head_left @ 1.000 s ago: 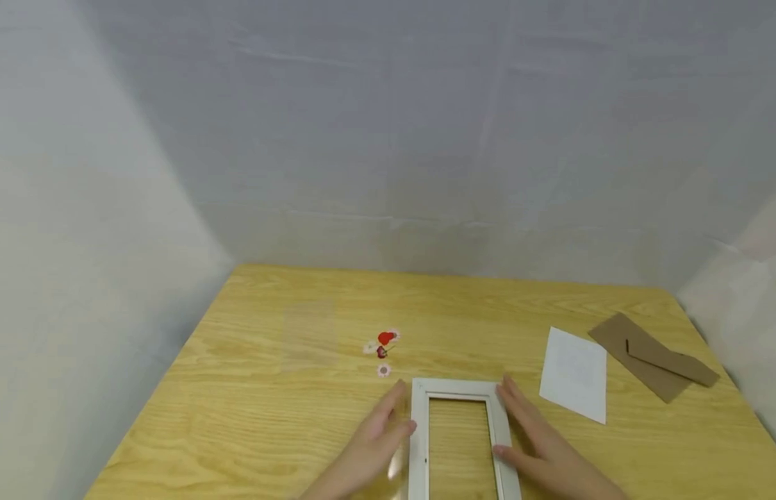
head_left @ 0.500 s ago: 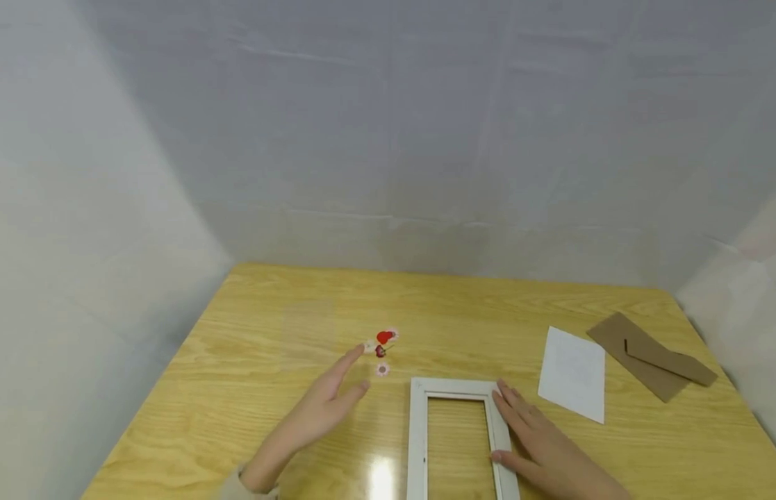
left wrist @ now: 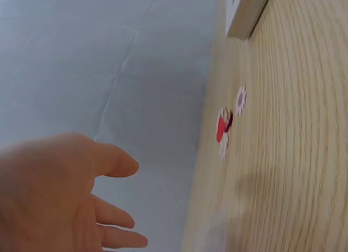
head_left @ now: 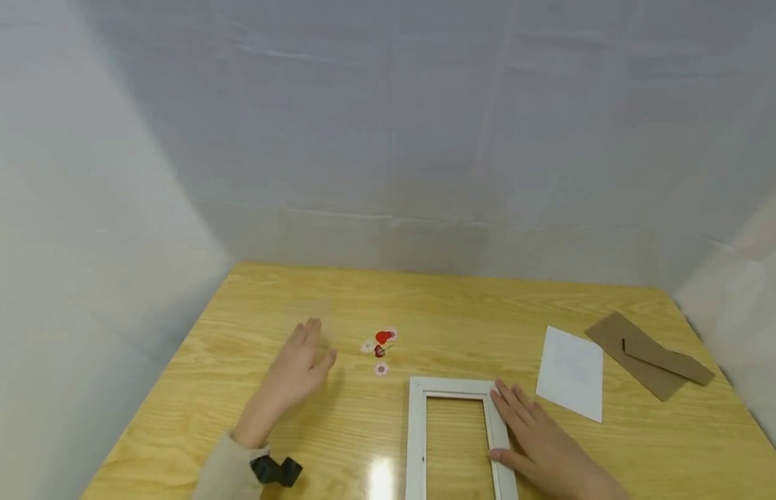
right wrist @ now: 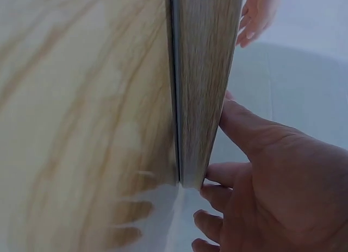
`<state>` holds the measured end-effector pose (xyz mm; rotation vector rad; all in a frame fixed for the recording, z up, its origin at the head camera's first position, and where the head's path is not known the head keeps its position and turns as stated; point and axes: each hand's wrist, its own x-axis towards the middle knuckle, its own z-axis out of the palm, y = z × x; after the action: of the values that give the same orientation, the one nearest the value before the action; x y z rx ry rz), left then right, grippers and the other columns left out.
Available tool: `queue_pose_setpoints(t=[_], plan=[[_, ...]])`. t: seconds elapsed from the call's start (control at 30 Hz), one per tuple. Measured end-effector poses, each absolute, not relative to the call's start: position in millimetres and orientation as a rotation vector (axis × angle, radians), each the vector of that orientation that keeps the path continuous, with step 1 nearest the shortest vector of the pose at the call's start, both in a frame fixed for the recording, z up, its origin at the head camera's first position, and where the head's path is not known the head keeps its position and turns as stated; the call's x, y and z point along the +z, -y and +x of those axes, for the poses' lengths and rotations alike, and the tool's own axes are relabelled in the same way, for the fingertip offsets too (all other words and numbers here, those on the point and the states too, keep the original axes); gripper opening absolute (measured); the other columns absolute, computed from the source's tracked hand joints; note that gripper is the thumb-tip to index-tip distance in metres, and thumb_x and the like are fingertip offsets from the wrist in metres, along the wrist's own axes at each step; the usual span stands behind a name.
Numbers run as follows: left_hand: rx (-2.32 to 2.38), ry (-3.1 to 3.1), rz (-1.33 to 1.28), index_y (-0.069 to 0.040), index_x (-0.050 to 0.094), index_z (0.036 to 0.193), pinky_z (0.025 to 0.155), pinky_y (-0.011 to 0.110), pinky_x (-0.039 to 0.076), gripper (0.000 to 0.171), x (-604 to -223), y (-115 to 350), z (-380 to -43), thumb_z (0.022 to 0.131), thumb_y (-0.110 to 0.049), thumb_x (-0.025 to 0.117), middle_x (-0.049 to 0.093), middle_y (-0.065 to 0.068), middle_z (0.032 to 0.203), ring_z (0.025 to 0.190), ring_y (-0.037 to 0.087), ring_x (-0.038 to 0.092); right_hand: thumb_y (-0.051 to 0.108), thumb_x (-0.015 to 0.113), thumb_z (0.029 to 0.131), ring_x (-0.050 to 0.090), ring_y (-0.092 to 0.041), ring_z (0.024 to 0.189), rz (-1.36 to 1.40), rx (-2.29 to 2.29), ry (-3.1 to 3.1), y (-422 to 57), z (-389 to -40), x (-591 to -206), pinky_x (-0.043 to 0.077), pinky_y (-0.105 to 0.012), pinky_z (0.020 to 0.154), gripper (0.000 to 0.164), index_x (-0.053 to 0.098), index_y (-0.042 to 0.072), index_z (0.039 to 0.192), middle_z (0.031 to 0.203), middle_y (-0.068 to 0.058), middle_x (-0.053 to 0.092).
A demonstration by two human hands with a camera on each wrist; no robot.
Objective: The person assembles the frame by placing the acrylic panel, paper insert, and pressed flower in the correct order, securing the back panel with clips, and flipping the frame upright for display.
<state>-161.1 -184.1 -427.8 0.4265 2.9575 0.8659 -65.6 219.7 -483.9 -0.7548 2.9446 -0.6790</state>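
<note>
A white picture frame (head_left: 416,430) with an open middle lies on the wooden table at the front; its side (left wrist: 244,16) shows in the left wrist view. My right hand (head_left: 544,441) rests on its right side, thumb on the frame and fingers by the upper corner. In the right wrist view that hand (right wrist: 283,181) touches the frame's wood-grained edge (right wrist: 204,89). My left hand (head_left: 290,368) reaches over the table with extended fingers and holds nothing. Its fingertips overlap a faint clear sheet (head_left: 315,305). Beside it lie small flower pieces (head_left: 381,369) and a red piece (head_left: 383,337).
A white paper sheet (head_left: 569,375) lies right of the frame. Further right is a brown board (head_left: 644,361) with a bent flap and a dark slit. Pale cloth walls (head_left: 388,173) stand behind and beside the table.
My left hand has left the frame's left side, passed by the flower pieces, and moved left and back to the clear sheet. The right hand has stayed on the frame.
</note>
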Motion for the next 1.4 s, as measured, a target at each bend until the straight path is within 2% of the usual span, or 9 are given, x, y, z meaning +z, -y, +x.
queue_pose_setpoints(t=[0.13, 0.17, 0.23, 0.37, 0.47, 0.9, 1.03, 1.2, 1.4], plan=[[0.774, -3.012, 0.385, 0.019, 0.020, 0.147, 0.115, 0.062, 0.019, 0.070, -433, 192, -170, 0.103, -0.025, 0.052, 0.020, 0.039, 0.153, 0.142, 0.054, 0.016, 0.048, 0.061, 0.095, 0.023, -0.041, 0.146, -0.702, -0.650, -2.950, -219, -65, -482, 0.013, -0.048, 0.119, 0.078, 0.032, 0.006, 0.155, 0.162, -0.012, 0.024], [0.774, -3.004, 0.366, 0.019, 0.019, 0.147, 0.115, 0.062, 0.018, 0.070, -434, 194, -172, 0.103, -0.025, 0.051, 0.019, 0.039, 0.153, 0.142, 0.055, 0.016, 0.048, 0.061, 0.095, 0.022, -0.041, 0.146, -0.694, -0.647, -2.949, -218, -65, -482, 0.014, -0.049, 0.119, 0.078, 0.032, 0.007, 0.155, 0.162, -0.011, 0.024], [0.787, -2.976, 0.332, 0.019, 0.018, 0.148, 0.115, 0.062, 0.017, 0.071, -437, 198, -177, 0.104, -0.027, 0.049, 0.018, 0.040, 0.153, 0.142, 0.055, 0.014, 0.048, 0.061, 0.095, 0.023, -0.041, 0.145, -0.699, -0.641, -2.948, -219, -64, -480, 0.012, -0.047, 0.120, 0.078, 0.032, 0.006, 0.155, 0.162, -0.013, 0.024], [0.820, -2.911, 0.297, 0.021, 0.015, 0.147, 0.116, 0.061, 0.015, 0.071, -442, 204, -187, 0.105, -0.028, 0.045, 0.016, 0.041, 0.153, 0.142, 0.055, 0.013, 0.047, 0.060, 0.096, 0.023, -0.041, 0.145, -0.731, -0.659, -2.935, -218, -64, -477, -0.008, -0.021, 0.116, 0.078, 0.032, 0.004, 0.154, 0.161, -0.015, 0.024], [0.802, -2.897, 0.284, 0.023, 0.015, 0.146, 0.117, 0.060, 0.014, 0.072, -445, 207, -193, 0.105, -0.028, 0.044, 0.015, 0.042, 0.153, 0.142, 0.055, 0.013, 0.047, 0.059, 0.096, 0.024, -0.040, 0.145, -0.757, -0.644, -2.935, -217, -64, -476, -0.016, -0.013, 0.110, 0.078, 0.032, 0.002, 0.154, 0.161, -0.016, 0.025], [0.667, -2.862, 0.074, 0.026, 0.010, 0.144, 0.115, 0.066, 0.010, 0.095, -454, 194, -216, 0.101, -0.051, 0.046, 0.004, 0.050, 0.149, 0.138, 0.064, 0.005, 0.049, 0.058, 0.096, 0.021, -0.039, 0.146, -0.727, -0.616, -2.910, -217, -65, -476, -0.017, -0.013, 0.108, 0.079, 0.031, 0.003, 0.155, 0.162, -0.016, 0.022], [0.610, -2.868, -0.003, 0.027, 0.015, 0.142, 0.115, 0.066, 0.009, 0.101, -455, 183, -224, 0.098, -0.059, 0.047, 0.011, 0.050, 0.147, 0.138, 0.064, 0.008, 0.050, 0.057, 0.096, 0.021, -0.040, 0.146, -0.734, -0.612, -2.904, -218, -66, -474, -0.017, -0.012, 0.106, 0.079, 0.031, 0.003, 0.154, 0.162, -0.016, 0.022], [0.540, -2.888, -0.077, 0.026, 0.022, 0.141, 0.112, 0.070, 0.015, 0.096, -460, 179, -231, 0.098, -0.055, 0.049, 0.012, 0.050, 0.146, 0.136, 0.066, 0.010, 0.051, 0.056, 0.097, 0.021, -0.040, 0.146, -0.738, -0.610, -2.894, -218, -65, -475, -0.018, -0.010, 0.106, 0.080, 0.030, 0.003, 0.155, 0.162, -0.016, 0.022], [0.533, -2.925, -0.151, 0.016, 0.024, 0.148, 0.107, 0.075, 0.020, 0.083, -472, 189, -241, 0.101, -0.048, 0.051, 0.007, 0.053, 0.144, 0.135, 0.068, 0.009, 0.050, 0.055, 0.097, 0.018, -0.041, 0.146, -0.734, -0.640, -2.861, -218, -64, -476, -0.018, -0.009, 0.107, 0.080, 0.028, 0.004, 0.156, 0.162, -0.017, 0.021]])
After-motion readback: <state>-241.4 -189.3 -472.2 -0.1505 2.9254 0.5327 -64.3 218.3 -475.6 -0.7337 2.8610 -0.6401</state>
